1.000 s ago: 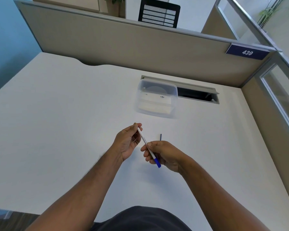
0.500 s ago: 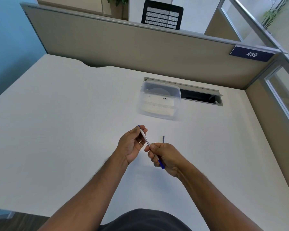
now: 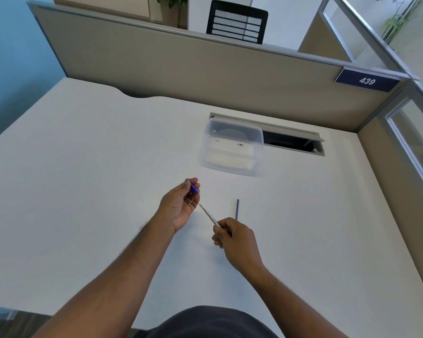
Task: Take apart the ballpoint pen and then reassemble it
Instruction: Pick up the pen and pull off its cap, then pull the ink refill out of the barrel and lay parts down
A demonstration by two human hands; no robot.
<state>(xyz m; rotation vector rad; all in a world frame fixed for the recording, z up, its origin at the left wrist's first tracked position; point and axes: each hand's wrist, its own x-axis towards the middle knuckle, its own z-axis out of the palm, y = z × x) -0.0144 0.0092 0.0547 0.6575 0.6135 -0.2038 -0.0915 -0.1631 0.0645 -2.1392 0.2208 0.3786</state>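
Note:
My right hand [image 3: 235, 237] grips the lower end of the white pen barrel [image 3: 209, 214], which points up and left toward my left hand [image 3: 181, 206]. The left hand pinches a small blue pen piece [image 3: 194, 187] between thumb and fingertips, a short gap away from the barrel's free end. A thin dark refill [image 3: 237, 209] lies on the white desk [image 3: 83, 191] just beyond my right hand. The barrel's lower end is hidden inside my right fist.
A clear plastic box [image 3: 232, 147] sits on the desk beyond the hands. Behind it is an open cable slot [image 3: 293, 142] along the beige partition [image 3: 205, 69]. A glass panel borders the desk on the right.
The blue piece has come off the barrel's upper end and stays in my left hand. My hands have drawn apart, the right one pulling the barrel down and right.

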